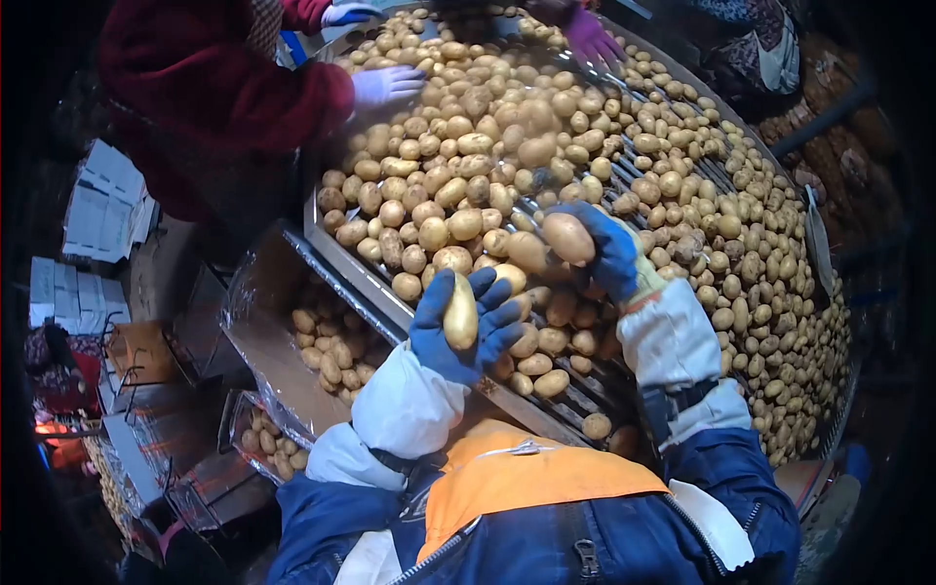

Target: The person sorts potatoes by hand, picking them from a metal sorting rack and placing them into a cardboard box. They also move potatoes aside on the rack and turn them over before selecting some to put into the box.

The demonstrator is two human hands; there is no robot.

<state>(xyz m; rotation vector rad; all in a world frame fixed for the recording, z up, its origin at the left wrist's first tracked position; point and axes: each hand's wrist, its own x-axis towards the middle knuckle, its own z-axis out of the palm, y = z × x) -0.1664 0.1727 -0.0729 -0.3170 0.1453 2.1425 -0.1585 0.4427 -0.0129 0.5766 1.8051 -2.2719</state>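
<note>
My left hand, in a blue glove, is turned palm up at the near edge of the sorting table. An oblong pale potato rests in it, held near the thumb while the other fingers are spread. To the right, my right hand, also gloved in blue, grips a rounder brown potato from its right side. Below and between my hands, loose potatoes lie on the dark slats of the table.
A metal rim edges the potato-covered table. Left of it stands a plastic-lined box with potatoes inside. Across from me, a co-worker's lilac-gloved hand and a purple-gloved hand reach over the pile. Stacked white cartons stand at far left.
</note>
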